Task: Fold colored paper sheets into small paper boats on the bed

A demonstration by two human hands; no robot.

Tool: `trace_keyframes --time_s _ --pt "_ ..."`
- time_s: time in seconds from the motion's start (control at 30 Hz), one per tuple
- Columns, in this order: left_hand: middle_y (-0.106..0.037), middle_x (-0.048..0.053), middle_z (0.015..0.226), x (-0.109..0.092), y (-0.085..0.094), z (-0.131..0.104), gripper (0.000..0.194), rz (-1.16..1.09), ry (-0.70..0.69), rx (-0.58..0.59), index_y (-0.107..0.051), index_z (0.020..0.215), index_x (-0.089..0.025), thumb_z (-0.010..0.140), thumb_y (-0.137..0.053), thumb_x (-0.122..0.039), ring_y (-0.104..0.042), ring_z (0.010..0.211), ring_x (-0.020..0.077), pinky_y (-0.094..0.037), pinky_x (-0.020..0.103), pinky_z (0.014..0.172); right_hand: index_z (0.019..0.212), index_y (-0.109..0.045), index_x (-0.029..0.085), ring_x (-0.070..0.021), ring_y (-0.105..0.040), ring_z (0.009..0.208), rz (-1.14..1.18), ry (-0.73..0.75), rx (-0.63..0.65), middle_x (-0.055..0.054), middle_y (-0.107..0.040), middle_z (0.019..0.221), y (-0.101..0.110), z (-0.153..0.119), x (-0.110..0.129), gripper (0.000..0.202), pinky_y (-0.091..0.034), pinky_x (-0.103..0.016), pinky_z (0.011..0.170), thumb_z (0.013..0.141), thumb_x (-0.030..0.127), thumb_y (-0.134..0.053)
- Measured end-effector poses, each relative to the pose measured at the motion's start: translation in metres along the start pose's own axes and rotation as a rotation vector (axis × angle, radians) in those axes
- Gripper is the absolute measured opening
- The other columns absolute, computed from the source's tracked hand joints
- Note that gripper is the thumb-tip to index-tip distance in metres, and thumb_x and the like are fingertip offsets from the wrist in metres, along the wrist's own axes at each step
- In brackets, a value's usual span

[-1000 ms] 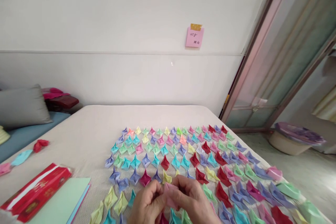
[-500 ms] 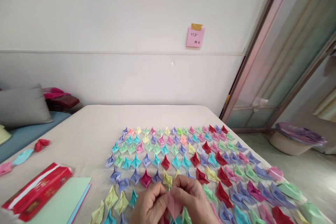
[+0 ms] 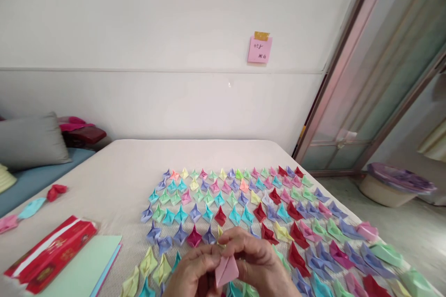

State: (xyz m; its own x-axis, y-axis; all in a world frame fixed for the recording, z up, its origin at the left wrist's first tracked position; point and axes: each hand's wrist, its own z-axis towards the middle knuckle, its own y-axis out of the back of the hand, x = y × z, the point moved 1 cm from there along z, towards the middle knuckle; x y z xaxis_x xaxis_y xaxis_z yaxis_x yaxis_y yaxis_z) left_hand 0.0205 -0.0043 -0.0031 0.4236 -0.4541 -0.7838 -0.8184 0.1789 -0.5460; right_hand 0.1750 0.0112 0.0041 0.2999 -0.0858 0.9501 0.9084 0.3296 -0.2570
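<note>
since the earlier frame i see the small pink folded paper piece (image 3: 226, 270) has come lower and nearer, its pointed end now aimed near and left. left hand (image 3: 193, 274) and right hand (image 3: 258, 264) both pinch it from either side, fingers closed on it. it sits between them, right hand slightly farther. beyond lie rows of coloured folded paper boats (image 3: 244, 204) on the beige bedspread (image 3: 114, 181); a red packet (image 3: 49, 253) lies left.

pink sticky note (image 3: 259, 49) | handwritten "45" legible | remaining marks unreadable
</note>
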Motion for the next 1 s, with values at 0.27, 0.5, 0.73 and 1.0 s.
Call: trace_keyframes --time_s 0.27,0.5,0.73,1.0 --pt "-0.055 -0.005 0.047 0.002 0.001 0.004 0.032 0.032 -0.036 -0.085 -0.068 0.068 -0.017 0.063 -0.086 -0.043 -0.040 0.037 0.0045 -0.025 0.018 0.038 0.060 -0.070 0.018 -0.0095 -0.044 0.049 0.049 -0.189 -0.122 0.004 -0.053 0.052 -0.004 -0.002 -0.007 0.020 -0.033 -0.023 0.050 0.067 0.032 -0.082" --pt "-0.062 0.001 0.052 -0.008 0.001 -0.002 0.043 0.212 -0.137 -0.078 -0.071 0.069 -0.014 0.075 -0.072 -0.056 -0.053 0.046 0.0104 -0.040 0.021 0.046 0.057 -0.064 0.016 -0.0090 -0.040 0.048 -0.055 -0.252 -0.177 0.004 -0.055 0.050 -0.007 -0.003 0.001 0.017 -0.026 -0.024 0.048 0.066 0.027 -0.075" --pt "-0.058 -0.001 0.044 -0.004 0.002 -0.001 0.044 0.449 -0.280 -0.221 -0.066 0.062 -0.016 0.073 -0.072 -0.058 -0.049 0.038 0.0107 -0.037 0.021 0.041 0.059 -0.065 0.017 -0.0117 -0.054 0.054 -0.020 -0.212 -0.194 0.003 -0.062 0.054 -0.018 -0.002 0.011 0.020 -0.039 -0.023 0.053 0.069 0.028 -0.080" --pt "-0.059 -0.004 0.048 -0.010 -0.010 -0.008 0.040 0.278 -0.340 -0.295 -0.073 0.067 -0.017 0.062 -0.082 -0.056 -0.040 0.038 0.0048 -0.030 0.016 0.039 0.061 -0.069 0.018 -0.0087 -0.053 0.047 0.219 -0.182 -0.232 0.004 -0.063 0.049 -0.028 -0.004 0.007 0.024 -0.041 -0.020 0.051 0.064 0.032 -0.088"
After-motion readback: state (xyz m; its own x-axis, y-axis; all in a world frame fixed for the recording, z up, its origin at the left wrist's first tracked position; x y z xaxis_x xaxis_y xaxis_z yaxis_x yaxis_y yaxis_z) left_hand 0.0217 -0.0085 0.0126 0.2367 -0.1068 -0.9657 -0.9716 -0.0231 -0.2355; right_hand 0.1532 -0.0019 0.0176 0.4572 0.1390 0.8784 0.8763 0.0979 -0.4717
